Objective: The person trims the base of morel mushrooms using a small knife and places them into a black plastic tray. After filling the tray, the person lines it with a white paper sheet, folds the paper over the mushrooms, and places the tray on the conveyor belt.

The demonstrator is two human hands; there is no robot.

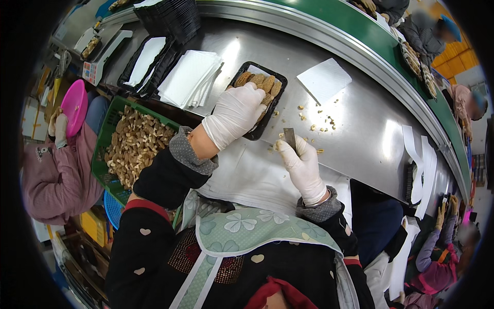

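Observation:
My left hand, in a white glove, reaches over a black plastic tray lined with white paper. Brown morel mushrooms lie side by side in that tray. Its fingertips are bent down among them, and whether they pinch one is hidden. Just right of the tray, my gloved right hand grips a short flat metal blade, which points up from between thumb and fingers. Small pale stem trimmings are scattered on the steel table beyond this hand.
A green crate of morels stands at my left. Nearby are stacked white paper sheets, lined black trays, a tall tray stack and a scale. One paper sheet lies ahead. A green conveyor belt curves behind; co-workers sit around.

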